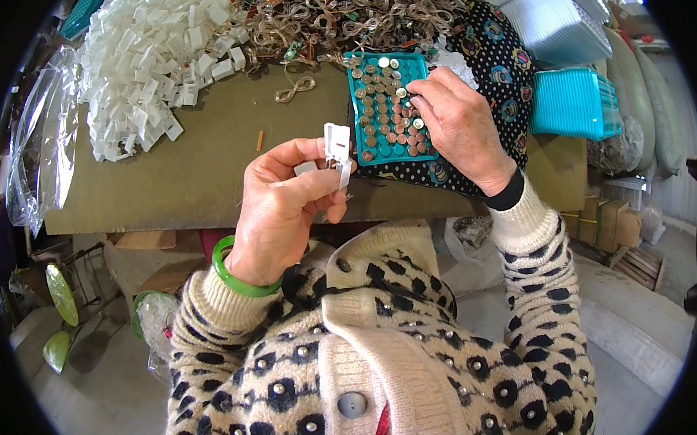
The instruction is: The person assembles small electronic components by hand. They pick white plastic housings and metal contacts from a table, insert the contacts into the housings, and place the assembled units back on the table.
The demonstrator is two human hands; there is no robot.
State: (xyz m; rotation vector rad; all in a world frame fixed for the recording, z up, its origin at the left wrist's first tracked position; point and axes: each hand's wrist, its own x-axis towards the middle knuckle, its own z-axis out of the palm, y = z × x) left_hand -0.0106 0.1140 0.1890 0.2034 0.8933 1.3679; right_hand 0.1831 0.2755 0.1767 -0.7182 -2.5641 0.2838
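On my feed, left hand (275, 195) pinched the white plastic case (336, 143) just left of the turquoise tray (419, 66). Right hand (463, 128) curled over the discs (381, 119); gripping one, I couldn't tell. I reckoned brushing knuckles could scatter discs, a slack pinch drop the case.

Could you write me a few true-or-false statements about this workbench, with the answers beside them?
1. The left hand holds a white plastic part. True.
2. The left wrist is bare. False: a green bangle circles it.
3. The right hand is at a teal tray with small round discs in it. True.
4. Nothing lies left of the tray. False: a heap of white plastic pieces lies there.
5. A black band is at the right wrist. True.
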